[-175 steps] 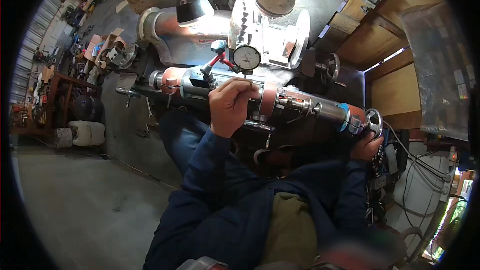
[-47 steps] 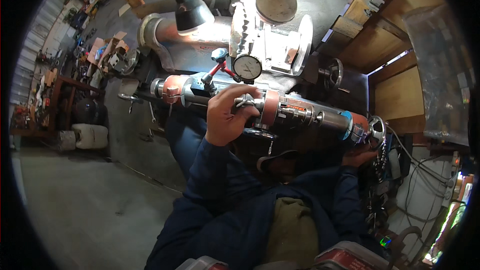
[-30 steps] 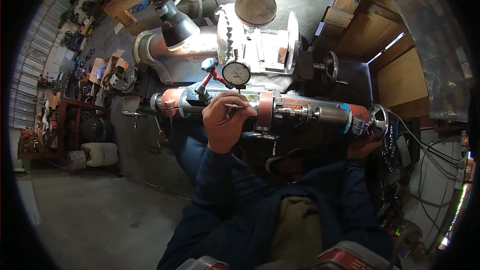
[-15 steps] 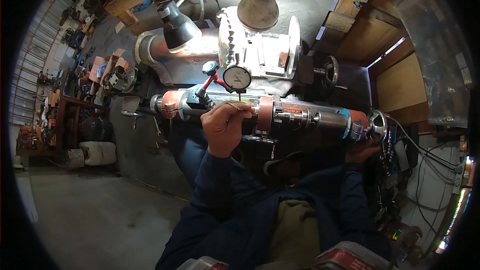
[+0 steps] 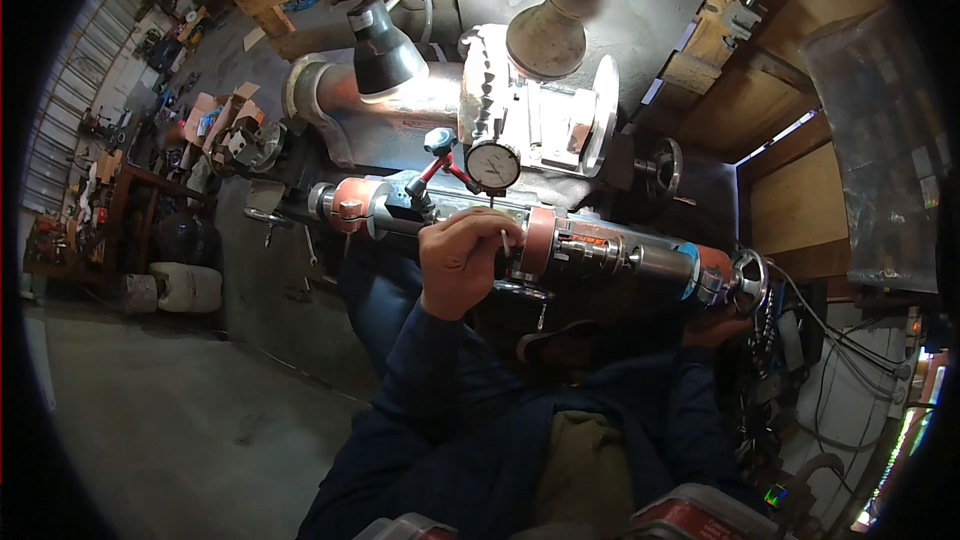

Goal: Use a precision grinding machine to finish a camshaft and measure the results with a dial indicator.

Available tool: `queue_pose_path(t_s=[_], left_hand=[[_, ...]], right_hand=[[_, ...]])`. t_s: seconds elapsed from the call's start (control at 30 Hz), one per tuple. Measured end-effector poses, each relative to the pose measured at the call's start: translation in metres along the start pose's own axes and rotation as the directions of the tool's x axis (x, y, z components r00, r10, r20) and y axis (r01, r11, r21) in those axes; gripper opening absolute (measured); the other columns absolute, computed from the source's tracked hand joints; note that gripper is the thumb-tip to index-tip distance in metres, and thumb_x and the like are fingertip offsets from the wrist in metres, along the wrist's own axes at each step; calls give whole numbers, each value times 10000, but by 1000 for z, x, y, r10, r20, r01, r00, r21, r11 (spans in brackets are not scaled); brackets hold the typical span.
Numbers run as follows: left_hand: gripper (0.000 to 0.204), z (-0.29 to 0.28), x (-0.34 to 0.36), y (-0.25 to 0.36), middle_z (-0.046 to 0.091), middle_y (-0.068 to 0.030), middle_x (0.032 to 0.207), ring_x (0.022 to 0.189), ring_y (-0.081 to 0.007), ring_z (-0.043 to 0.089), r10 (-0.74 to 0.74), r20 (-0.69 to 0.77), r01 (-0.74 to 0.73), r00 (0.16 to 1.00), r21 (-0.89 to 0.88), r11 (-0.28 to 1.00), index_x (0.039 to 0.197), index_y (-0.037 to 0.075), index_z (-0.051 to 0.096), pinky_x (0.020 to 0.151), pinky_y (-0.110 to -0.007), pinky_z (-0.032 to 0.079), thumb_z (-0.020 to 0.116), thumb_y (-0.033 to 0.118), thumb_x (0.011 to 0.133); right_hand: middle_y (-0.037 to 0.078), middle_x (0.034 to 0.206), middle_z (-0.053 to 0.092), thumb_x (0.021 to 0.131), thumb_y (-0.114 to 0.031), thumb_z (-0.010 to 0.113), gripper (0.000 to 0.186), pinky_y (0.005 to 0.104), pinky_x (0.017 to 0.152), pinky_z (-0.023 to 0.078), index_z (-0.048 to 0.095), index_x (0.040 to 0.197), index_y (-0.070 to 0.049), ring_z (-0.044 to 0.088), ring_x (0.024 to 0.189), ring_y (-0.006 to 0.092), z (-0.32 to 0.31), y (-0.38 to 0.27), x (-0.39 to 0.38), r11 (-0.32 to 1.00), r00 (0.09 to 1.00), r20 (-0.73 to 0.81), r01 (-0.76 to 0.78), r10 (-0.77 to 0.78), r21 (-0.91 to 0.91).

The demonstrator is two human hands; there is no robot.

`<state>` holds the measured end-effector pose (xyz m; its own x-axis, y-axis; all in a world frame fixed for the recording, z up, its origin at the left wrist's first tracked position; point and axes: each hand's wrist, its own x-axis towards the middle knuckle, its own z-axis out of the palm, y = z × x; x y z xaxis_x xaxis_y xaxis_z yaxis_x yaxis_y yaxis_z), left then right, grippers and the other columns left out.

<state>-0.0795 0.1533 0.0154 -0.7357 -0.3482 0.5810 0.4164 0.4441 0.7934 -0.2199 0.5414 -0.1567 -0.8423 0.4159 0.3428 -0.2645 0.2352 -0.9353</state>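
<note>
My left hand is closed, thumb and fingers pinching a thin, light-coloured rod. It is beside the red collar of a long machine spindle, below a round dial gauge. A jointed red arm with a blue knob carries the gauge, whose stem points down toward my fingers. At the machine's right end, my right hand is in shadow, curled at the lower rim of a metal handwheel; some fingers are hidden. Between collar and wheel are a steel shaft and a grey cylinder.
A black lamp lights the machine from behind, beside a second, beige lamp. Another handwheel stands at the back right. Cables hang at the right. Cardboard boxes and a white jug are at the left.
The thin rod in my left hand has turned from lying sideways to pointing up and down. The machine appears slightly shifted in view. My right hand stays at the handwheel.
</note>
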Motion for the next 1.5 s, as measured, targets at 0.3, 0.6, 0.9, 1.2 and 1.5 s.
queue_pose_path(t_s=[0.3,0.6,0.9,1.2,1.5], left_hand=[[143,6,-2,-5,702,-101,782,696,-184,695,18,-70,-26,997,-109,994,869,-9,654,668,-271,548,648,-118,778],[83,19,-10,1,725,-131,848,793,-204,727,90,-185,-71,979,106,992,886,3,657,660,-288,570,672,-49,824],[164,12,-10,15,720,-153,947,846,-271,721,390,-123,-286,913,490,824,1021,-25,663,731,-338,581,613,30,874],[176,7,-9,14,708,-165,892,799,-288,712,332,-159,-281,930,276,919,1002,-58,650,707,-368,580,632,-42,828],[160,11,-4,8,710,-140,877,763,-258,701,231,-184,-200,955,173,964,974,-29,651,702,-309,551,616,-65,822]], right_hand=[[212,1359,457,1022,-322,409,563,425,1091,315,206,1430,8,475,1243,270,5,-19,4,889,951,-2,-289,310,355],[177,1339,450,1028,-192,388,485,431,1072,343,191,1420,16,491,1207,255,6,-11,-3,990,998,19,54,-52,-128],[222,1351,447,1005,-283,476,602,415,1069,353,187,1434,24,483,1220,275,-1,-19,-6,967,990,44,142,-136,-211],[232,1276,515,998,-537,365,708,400,1014,399,442,1312,93,529,1170,304,-33,-54,30,934,915,242,349,-323,-73],[141,1225,600,992,-225,525,313,359,962,463,628,1170,11,582,1130,254,-39,-92,106,856,821,516,432,-244,-284]])
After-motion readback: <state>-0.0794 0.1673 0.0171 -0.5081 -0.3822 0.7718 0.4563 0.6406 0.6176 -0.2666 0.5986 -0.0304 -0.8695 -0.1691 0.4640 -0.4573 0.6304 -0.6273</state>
